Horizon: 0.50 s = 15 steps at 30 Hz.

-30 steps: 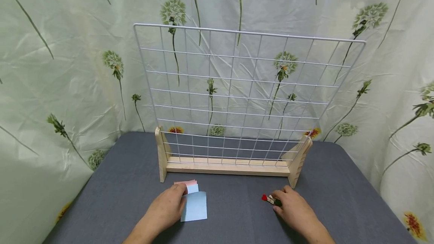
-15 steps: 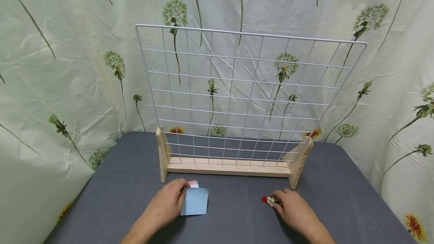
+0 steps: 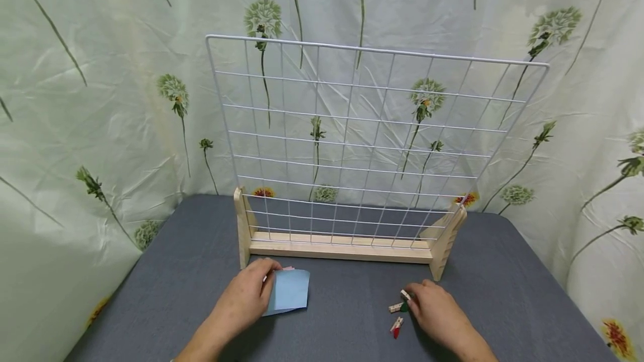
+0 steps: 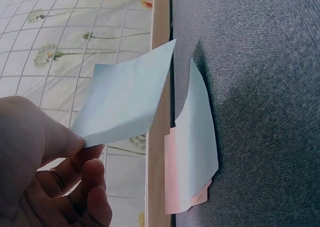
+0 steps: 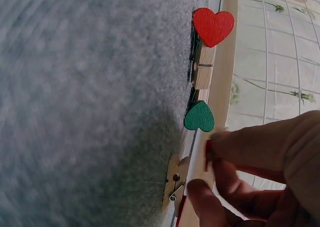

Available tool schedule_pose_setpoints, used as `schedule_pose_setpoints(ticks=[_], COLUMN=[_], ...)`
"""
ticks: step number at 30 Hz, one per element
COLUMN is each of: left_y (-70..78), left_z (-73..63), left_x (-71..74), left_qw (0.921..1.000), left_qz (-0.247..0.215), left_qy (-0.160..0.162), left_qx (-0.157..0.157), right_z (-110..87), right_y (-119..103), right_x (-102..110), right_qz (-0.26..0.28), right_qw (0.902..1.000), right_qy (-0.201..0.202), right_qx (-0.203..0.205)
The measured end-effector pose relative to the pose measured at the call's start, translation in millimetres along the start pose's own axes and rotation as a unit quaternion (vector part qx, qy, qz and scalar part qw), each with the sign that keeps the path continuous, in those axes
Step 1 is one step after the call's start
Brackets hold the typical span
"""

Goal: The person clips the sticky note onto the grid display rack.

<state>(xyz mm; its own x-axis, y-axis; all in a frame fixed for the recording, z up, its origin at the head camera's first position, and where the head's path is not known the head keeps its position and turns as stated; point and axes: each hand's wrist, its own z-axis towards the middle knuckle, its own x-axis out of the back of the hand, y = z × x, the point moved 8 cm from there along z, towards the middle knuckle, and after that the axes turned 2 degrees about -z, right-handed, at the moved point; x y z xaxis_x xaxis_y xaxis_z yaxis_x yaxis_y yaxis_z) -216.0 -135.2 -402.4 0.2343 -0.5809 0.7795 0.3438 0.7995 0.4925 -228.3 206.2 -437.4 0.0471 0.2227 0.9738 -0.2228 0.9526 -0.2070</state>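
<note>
My left hand (image 3: pixel 247 290) pinches one corner of a pale blue paper note (image 4: pixel 131 94) between thumb and finger, tilted above the table. Below it in the left wrist view, another curled blue note (image 4: pixel 196 137) lies over pink notes (image 4: pixel 171 174). On the right, my right hand (image 3: pixel 439 310) has its thumb and finger closed on a small clothespin, of which the right wrist view shows a blurred red edge. By its fingertips lie little wooden clothespins, one with a red heart (image 5: pixel 213 27), one with a green heart (image 5: pixel 199 117), and another with its spring (image 5: pixel 175 184) showing.
A white wire grid (image 3: pixel 352 144) stands upright in a pale wooden base (image 3: pixel 342 247) behind both hands. Dark grey cloth covers the table (image 3: pixel 347 306). A flower-printed curtain (image 3: pixel 126 32) hangs at the back and sides.
The blue note in my left hand has come up and tilted. Beside my right hand, the clothespins that were bunched together are now spread, with a red-hearted one nearer the front.
</note>
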Motion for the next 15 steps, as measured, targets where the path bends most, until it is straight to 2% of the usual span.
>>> schedule_pose_setpoints(ticks=[4,10,12,15], left_y=[2.7,2.2,1.9,1.2], left_z=[1.5,1.9,1.7,1.8], left_x=[5.8,12.9,16.2,21.0], left_qw=[0.9991,0.9964,0.9944,0.991], left_qz=[-0.012,-0.022,-0.025,-0.032], left_qy=[0.036,0.073,0.089,0.112], left_qx=[-0.021,-0.038,-0.051,-0.066], right_z=[-0.3,-4.9,-6.1,-6.0], right_y=[0,-6,-8,-8], right_x=[8,23,25,27], right_qz=[0.021,0.061,0.083,0.106], right_qw=[0.9994,0.9937,0.9919,0.9917], right_qy=[0.029,0.091,0.093,0.071], right_qx=[-0.004,0.021,0.024,0.011])
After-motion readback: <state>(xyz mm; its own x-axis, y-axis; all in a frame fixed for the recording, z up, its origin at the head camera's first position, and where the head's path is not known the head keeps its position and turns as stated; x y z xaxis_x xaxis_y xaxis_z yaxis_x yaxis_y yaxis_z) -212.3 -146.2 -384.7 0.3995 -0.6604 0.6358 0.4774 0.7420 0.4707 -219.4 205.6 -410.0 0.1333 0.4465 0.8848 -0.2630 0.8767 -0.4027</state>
